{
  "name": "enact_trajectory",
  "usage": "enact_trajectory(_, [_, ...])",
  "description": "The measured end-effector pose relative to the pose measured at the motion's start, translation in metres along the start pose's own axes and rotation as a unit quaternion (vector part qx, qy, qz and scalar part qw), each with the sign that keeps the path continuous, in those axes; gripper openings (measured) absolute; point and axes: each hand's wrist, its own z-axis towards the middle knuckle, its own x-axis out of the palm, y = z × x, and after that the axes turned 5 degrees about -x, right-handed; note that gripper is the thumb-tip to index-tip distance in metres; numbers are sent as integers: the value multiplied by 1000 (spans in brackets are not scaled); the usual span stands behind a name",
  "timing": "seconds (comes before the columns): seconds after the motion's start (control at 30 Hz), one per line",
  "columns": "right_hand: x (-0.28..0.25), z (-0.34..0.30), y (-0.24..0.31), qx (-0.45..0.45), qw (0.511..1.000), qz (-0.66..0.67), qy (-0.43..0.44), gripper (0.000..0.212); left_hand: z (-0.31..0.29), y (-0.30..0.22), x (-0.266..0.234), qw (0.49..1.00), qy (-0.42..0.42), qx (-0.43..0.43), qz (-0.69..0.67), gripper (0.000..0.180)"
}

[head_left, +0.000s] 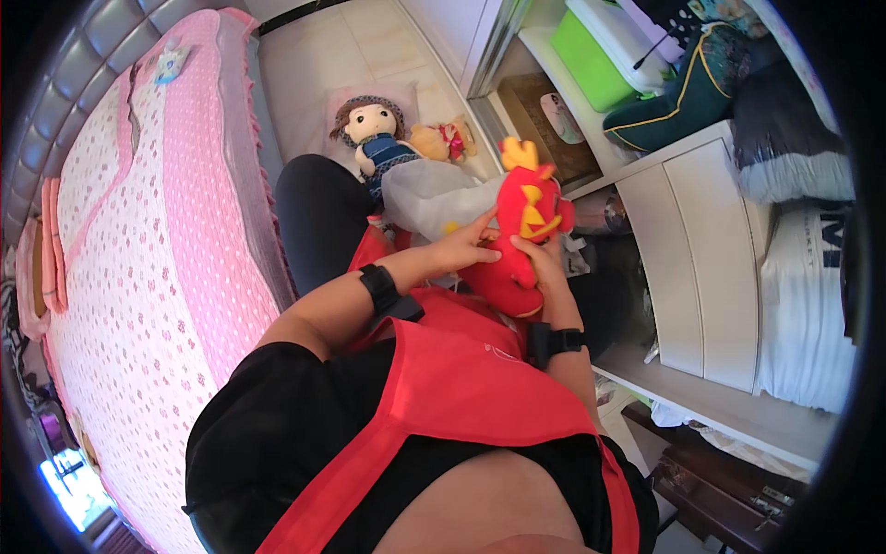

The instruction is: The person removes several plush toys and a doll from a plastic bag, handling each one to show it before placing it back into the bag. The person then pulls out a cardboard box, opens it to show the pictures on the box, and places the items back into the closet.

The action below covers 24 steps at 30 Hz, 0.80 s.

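A red plush dragon toy (504, 283) with yellow horns and yellow trim is held upright in front of my red apron. My right hand (543, 258) is closed round its right side, the thumb lying across the front. Against the toy's left side, my left hand (469, 244) grips with bent fingers, some of them hidden. Just beyond my hands lies a whitish translucent bag (429, 197). A doll (377, 138) in a blue dress and hat lies past it on the floor, beside a small tan plush toy (441, 140) with red on it.
On the left stands a bed (138, 240) with a pink and white patterned cover. A white cabinet (688, 249) rises close on the right, with a green storage box (595, 60) and a dark green cushion (678, 97) on its shelf. Stuffed bags (798, 295) stand farther right.
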Motion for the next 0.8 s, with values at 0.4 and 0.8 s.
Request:
enact_trajectory(0.4, [-72, -11, 47, -85, 991, -9, -100, 70, 21, 34, -53, 685, -205, -29, 699, 24])
enact_trajectory(0.8, [-91, -38, 58, -41, 987, 96, -126, 54, 45, -5, -109, 649, -170, -45, 740, 24])
